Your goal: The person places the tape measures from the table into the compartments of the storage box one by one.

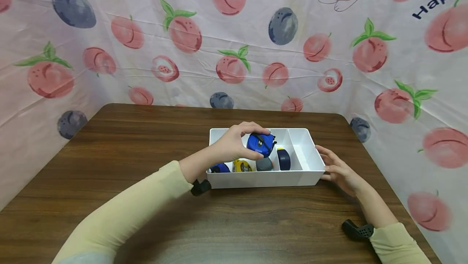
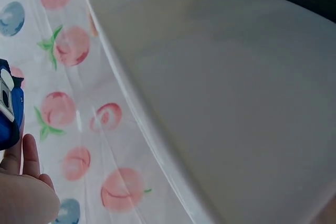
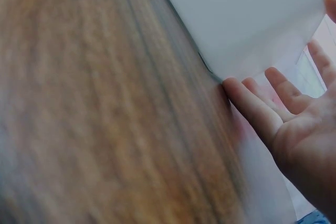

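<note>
My left hand [image 1: 234,144] grips a blue tape measure [image 1: 258,145] with a black strap, thumb below and fingers over its top, above a white divided box [image 1: 256,180]. In the left wrist view the same tape measure [image 2: 7,132] shows at the left edge. Inside the box lie another blue tape measure [image 1: 220,168], a yellow one [image 1: 242,165], a rounded grey item [image 1: 264,164] and a dark navy item [image 1: 283,159] with a yellow tip. My right hand [image 1: 340,173] touches the box's right end with extended fingers, seen also in the right wrist view.
The box stands on a brown wooden table [image 1: 153,134], toward its right side. A fruit-printed cloth [image 1: 248,32] hangs behind the table and along both sides. Each wrist carries a black device; the right one [image 1: 357,230] is near the table's right edge.
</note>
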### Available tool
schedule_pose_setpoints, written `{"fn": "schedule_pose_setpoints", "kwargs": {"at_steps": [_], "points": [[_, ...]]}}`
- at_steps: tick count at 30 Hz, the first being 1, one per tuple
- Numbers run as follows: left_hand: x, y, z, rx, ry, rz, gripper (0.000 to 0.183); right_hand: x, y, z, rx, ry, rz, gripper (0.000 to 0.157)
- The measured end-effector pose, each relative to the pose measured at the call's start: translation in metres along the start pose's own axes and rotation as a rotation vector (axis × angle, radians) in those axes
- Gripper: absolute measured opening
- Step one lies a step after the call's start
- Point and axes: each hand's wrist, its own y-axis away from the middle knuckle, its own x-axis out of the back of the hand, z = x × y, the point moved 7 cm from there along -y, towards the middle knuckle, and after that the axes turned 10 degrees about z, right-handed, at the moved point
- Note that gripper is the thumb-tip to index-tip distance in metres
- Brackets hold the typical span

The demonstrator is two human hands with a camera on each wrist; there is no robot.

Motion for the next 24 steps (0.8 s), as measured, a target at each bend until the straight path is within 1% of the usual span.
{"fn": "schedule_pose_setpoints", "kwargs": {"at_steps": [5, 14, 22, 24], "points": [[-0.01, -0.004, 0.002, -0.01, -0.04, -0.022, 0.056, 0.001, 0.0, 0.001, 0.002, 0.001, 0.001, 0.06], [-0.026, -0.016, 0.007, -0.023, -0.06, -0.04, 0.056, 0.001, 0.0, 0.002, -0.004, 0.003, 0.003, 0.06], [-0.043, -0.029, 0.002, 0.031, -0.127, -0.044, 0.055, 0.001, 0.0, 0.002, -0.008, 0.004, 0.008, 0.06], [-0.047, -0.032, 0.002, 0.03, -0.147, -0.047, 0.055, 0.001, -0.001, 0.002, -0.013, 0.005, 0.016, 0.059]]}}
